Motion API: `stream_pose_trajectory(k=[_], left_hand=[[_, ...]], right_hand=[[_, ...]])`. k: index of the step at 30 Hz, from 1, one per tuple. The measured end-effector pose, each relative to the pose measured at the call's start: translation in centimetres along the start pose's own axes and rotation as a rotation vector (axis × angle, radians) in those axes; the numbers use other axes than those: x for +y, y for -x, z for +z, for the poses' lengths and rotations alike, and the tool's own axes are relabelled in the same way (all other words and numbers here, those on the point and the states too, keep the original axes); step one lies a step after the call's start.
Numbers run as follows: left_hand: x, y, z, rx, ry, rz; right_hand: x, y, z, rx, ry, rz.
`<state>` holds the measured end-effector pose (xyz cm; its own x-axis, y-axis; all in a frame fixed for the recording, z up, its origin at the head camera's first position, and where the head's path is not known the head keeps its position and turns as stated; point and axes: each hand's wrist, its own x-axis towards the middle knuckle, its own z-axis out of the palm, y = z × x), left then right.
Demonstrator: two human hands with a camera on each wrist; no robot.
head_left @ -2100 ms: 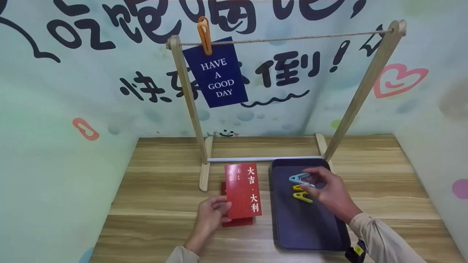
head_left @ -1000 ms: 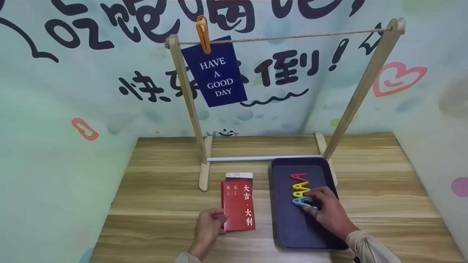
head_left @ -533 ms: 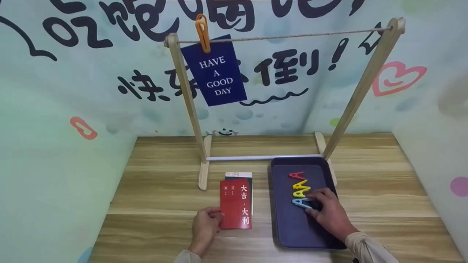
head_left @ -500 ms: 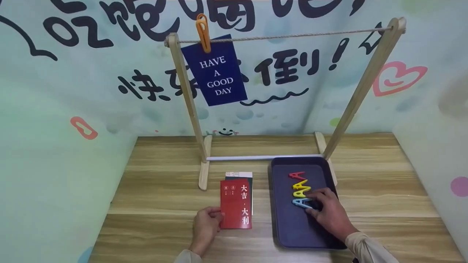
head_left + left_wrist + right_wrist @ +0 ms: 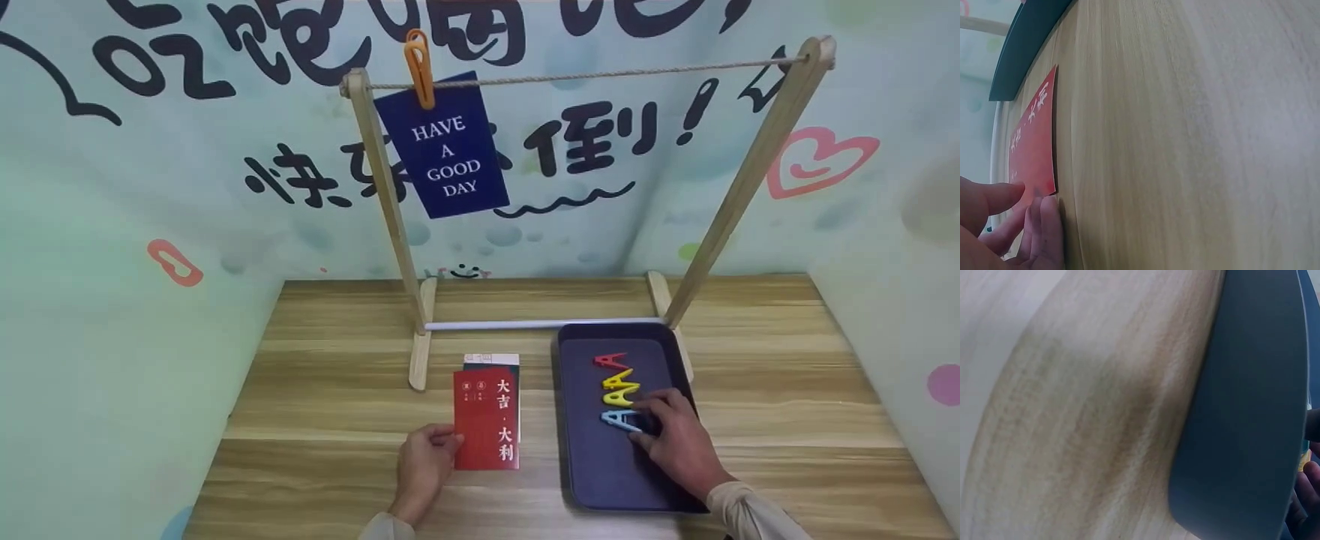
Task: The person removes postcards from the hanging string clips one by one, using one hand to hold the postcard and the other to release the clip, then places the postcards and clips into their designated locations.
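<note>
In the head view, my left hand (image 5: 426,465) pinches the lower left edge of a red envelope (image 5: 480,420) with white Chinese characters, thumb on its face. The envelope partly covers a dark card with a white top strip (image 5: 491,359). My right hand (image 5: 682,442) is over the dark tray (image 5: 630,480), finger and thumb at the handle ends of a light blue clothespin (image 5: 619,420). Two yellow clothespins (image 5: 619,395) and a red clothespin (image 5: 610,361) lie just beyond it. The left wrist view shows the envelope (image 5: 1036,140) close up; in the right wrist view, the tray wall (image 5: 1241,416) hides most of the hand.
Behind stands a wooden frame (image 5: 739,180) with a rope (image 5: 600,76) strung across its top. An orange clip (image 5: 420,71) holds a blue card (image 5: 446,157) reading HAVE A GOOD DAY near the left post. A white rod (image 5: 495,325) joins the frame's feet.
My right hand brought the blue clothespin down and nearer within the tray, beside the yellow ones. My left hand lowered the red envelope and slid it slightly left, exposing the dark card's top.
</note>
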<state>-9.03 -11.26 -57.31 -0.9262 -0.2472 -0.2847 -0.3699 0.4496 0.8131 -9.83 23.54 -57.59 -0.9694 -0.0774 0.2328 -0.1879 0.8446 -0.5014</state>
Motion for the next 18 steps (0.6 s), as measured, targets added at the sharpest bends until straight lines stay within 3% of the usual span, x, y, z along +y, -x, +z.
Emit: stream_pose_trajectory(k=[5,13,18], left_hand=[[-0.09,0.0,-0.23,-0.013,-0.01,0.017],[-0.04,-0.05,-0.33,-0.041,0.045,-0.02],[0.1,-0.07,-0.4,-0.051,0.024,-0.023]], right_hand=[[-0.11,-0.04,-0.02,-0.009,0.004,0.013],[-0.11,-0.05,0.1,0.007,0.001,0.013],[-0.07,0.13,0.24,0.031,0.004,0.007]])
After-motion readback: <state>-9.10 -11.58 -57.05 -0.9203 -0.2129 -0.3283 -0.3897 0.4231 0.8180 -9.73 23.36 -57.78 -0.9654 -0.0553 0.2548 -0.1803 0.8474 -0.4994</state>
